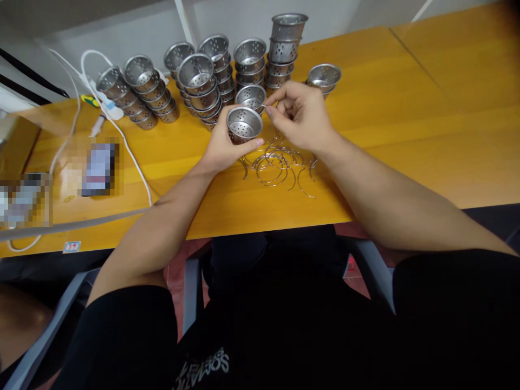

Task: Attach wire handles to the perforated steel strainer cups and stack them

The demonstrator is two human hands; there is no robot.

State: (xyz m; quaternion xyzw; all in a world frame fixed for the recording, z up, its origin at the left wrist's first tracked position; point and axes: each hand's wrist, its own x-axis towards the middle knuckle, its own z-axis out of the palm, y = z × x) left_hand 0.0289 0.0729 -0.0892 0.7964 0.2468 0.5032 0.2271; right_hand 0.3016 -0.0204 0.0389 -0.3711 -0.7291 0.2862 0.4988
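My left hand (222, 142) is wrapped round a perforated metal cup (244, 124), its mouth tilted toward me. Close to the cup's right rim, my right hand (299, 115) pinches a thin metal wire (264, 106) between thumb and forefinger; most of that wire is hidden by the hand. Just behind the held cup is another perforated cup (251, 97). On the table below my hands lies a loose heap of curved wires (273, 167), several of them bent into arcs.
Several stacks of perforated cups (199, 81) stand along the back, the tallest stack (286, 49) right of centre. One cup (324, 77) sits apart at right. On the left are a phone (98, 169), a white cable (125, 142) and a power strip (111, 108). The wooden table (426, 141) extends right.
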